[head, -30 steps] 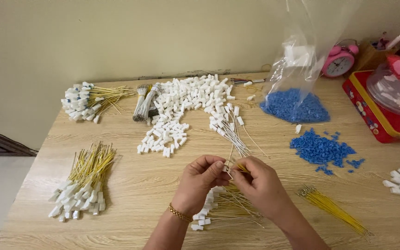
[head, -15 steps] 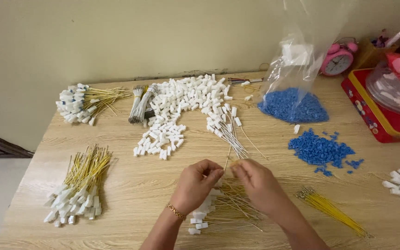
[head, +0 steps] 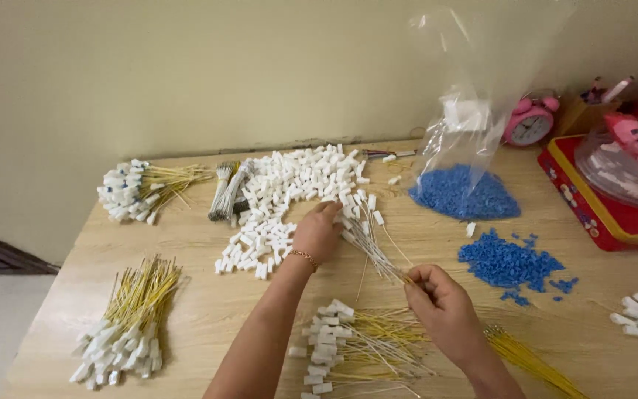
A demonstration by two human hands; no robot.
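- The left hand (head: 319, 233) reaches forward to the near edge of the big heap of small white plastic caps (head: 289, 188), its fingers curled down onto the pieces there; whether they have closed on a cap I cannot tell.
- The right hand (head: 441, 303) stays nearer the body, thumb and forefinger pinched on the end of a thin wire (head: 378, 255).
- That wire belongs to a loose fan of pale wires whose long axis runs on a slant, from the right hand's pinch up and away to the left, ending just beside the left hand at the cap heap.
- So the caps lie ahead and to the left; the left hand is plainly the nearer one.
- Just below the hands lies a bundle of yellow wires already fitted with white caps (head: 348, 343); bare yellow wires (head: 529, 362) trail off to the right.
- Two more capped bundles lie on the left side of the table, one far (head: 138, 191), one near (head: 127, 325).
- Blue pellets lie in a loose pile (head: 507, 262) and in an open clear bag (head: 463, 188).
- The surface is a light wooden table (head: 186, 258) against a plain cream wall; a pink alarm clock (head: 529, 122) and a red tin (head: 592, 199) stand at the far right.
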